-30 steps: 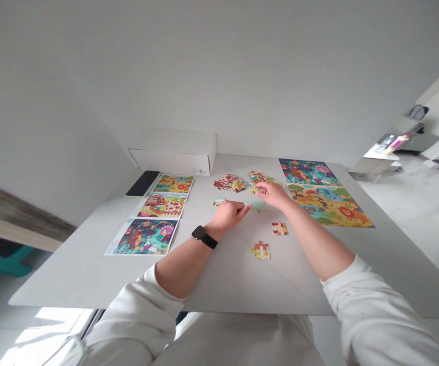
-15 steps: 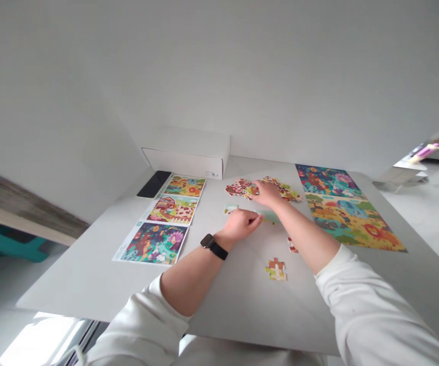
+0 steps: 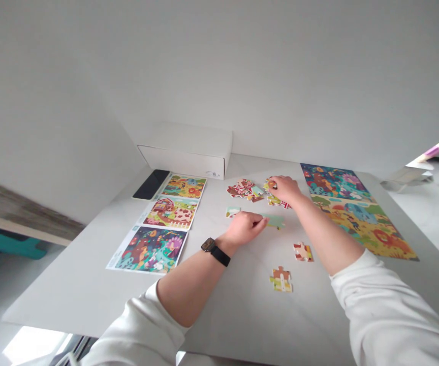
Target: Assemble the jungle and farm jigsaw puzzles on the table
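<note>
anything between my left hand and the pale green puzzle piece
Nothing visible stands between them: the fingertips of the left hand are already at the near edge of the pale green puzzle piece.

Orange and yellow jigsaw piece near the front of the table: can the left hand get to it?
Probably yes: the jigsaw piece lies flat on open tabletop, with nothing between it and the left hand; the right forearm passes to its right.
</note>
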Motion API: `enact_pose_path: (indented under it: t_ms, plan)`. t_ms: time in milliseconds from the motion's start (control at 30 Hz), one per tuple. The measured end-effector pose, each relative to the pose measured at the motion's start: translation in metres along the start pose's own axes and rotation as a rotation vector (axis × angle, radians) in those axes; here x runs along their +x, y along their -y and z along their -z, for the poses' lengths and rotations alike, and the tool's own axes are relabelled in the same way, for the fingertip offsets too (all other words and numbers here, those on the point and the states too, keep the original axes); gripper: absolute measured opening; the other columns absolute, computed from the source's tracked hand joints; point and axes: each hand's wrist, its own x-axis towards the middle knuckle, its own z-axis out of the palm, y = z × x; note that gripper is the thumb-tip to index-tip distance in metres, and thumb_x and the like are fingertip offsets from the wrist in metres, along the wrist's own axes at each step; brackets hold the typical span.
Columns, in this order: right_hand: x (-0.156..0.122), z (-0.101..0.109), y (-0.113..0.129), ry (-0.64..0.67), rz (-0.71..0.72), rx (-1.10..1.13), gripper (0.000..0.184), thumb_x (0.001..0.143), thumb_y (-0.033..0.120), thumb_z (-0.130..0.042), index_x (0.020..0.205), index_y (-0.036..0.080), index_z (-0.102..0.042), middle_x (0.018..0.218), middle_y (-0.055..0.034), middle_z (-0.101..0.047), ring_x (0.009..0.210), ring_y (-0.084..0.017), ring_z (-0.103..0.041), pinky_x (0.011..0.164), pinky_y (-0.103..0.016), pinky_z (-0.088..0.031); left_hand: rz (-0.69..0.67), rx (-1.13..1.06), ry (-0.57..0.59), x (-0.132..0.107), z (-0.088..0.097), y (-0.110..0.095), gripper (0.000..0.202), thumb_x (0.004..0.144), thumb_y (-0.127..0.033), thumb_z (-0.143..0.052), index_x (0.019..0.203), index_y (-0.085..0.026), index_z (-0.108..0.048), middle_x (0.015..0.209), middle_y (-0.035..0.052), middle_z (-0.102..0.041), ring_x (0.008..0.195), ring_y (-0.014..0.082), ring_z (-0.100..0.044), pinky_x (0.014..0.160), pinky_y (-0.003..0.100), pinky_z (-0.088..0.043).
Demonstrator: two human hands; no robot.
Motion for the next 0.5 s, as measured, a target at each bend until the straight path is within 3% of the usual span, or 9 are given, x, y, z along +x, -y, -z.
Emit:
enact_pose_path:
  t_ms: [133, 300, 500]
  plan:
    - [0.0, -0.002, 0.018, -0.026, 0.088, 0.044, 0.038, 0.095, 0.034, -0.075, 0.13, 0.021, -0.075, 0.133, -0.0165, -0.075, 0.125, -0.036, -0.068, 0.105, -0.047, -0.054, 0.014, 0.005, 0.004, 0.001, 0.0, 0.001, 0.053, 0.105, -0.05, -0.046, 0.062, -0.021, -0.031, 0.056, -0.0037, -0.03, 0.055, 0.013, -0.025, 0.059, 0.033, -0.021]
    - [-0.009, -0.009, 0.042, 0.073, 0.164, 0.101, 0.049, 0.091, 0.044, -0.081, 0.134, 0.021, -0.073, 0.123, -0.0132, -0.08, 0.116, -0.032, -0.073, 0.102, -0.041, -0.055, 0.012, 0.01, 0.003, 0.002, 0.001, -0.003, 0.05, 0.103, -0.046, -0.046, 0.062, -0.021, -0.031, 0.057, -0.004, -0.031, 0.056, 0.0127, -0.027, 0.06, 0.032, -0.023]
    - [-0.014, -0.017, 0.041, 0.068, 0.125, 0.124, 0.053, 0.088, 0.039, -0.084, 0.137, 0.022, -0.072, 0.128, -0.0139, -0.079, 0.118, -0.032, -0.074, 0.103, -0.042, -0.056, -0.001, 0.023, -0.002, 0.003, 0.0, -0.002, 0.051, 0.104, -0.046, -0.046, 0.061, -0.021, -0.033, 0.057, -0.0041, -0.033, 0.056, 0.0127, -0.029, 0.06, 0.032, -0.024]
